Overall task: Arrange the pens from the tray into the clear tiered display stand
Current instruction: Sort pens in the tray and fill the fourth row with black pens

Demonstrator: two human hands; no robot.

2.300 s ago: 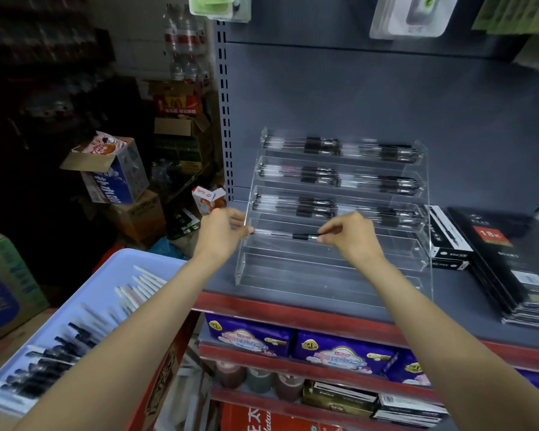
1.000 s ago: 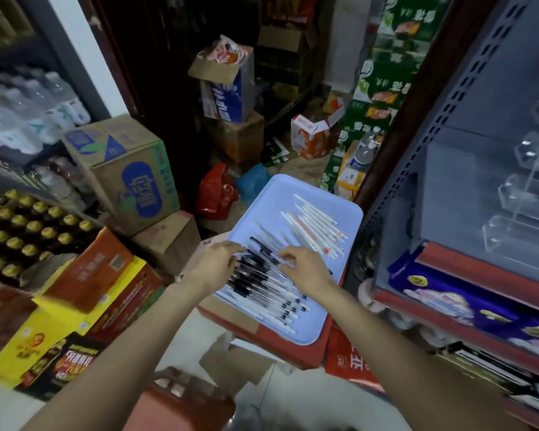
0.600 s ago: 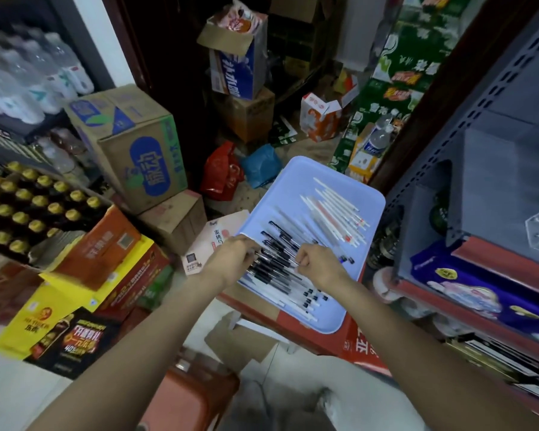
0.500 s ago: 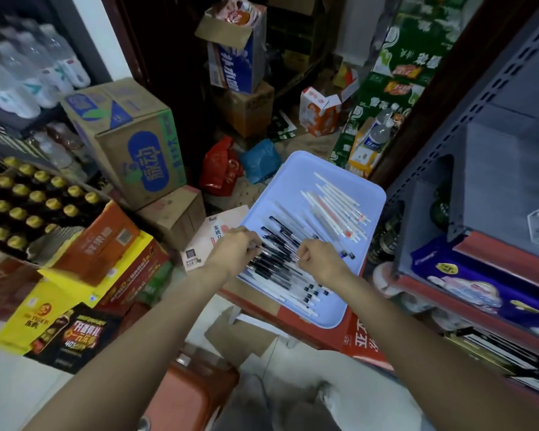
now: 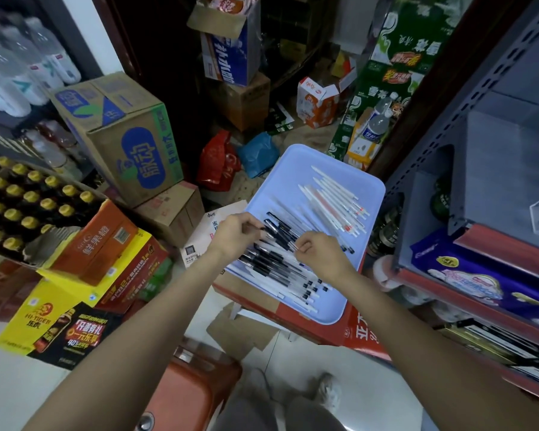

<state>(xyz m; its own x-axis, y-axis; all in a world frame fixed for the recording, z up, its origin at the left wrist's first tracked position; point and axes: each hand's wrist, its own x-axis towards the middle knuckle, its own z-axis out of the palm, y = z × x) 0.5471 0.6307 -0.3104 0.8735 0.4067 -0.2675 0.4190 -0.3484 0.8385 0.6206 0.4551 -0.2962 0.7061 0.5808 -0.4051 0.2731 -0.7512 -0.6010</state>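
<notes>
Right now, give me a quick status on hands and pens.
Left hand and right hand pinching one black-grip pen over the blue tray. Nothing blocking.

From my remote feed, both forearms are bare from the elbow down, with no sleeves showing. My left hand [image 5: 235, 234] and right hand [image 5: 319, 255] wear no gloves, and I can make out no rings, watch or bands at the wrists. Low in view, grey trousers [image 5: 262, 412] and one pale, scuffed shoe [image 5: 329, 391] show.
</notes>
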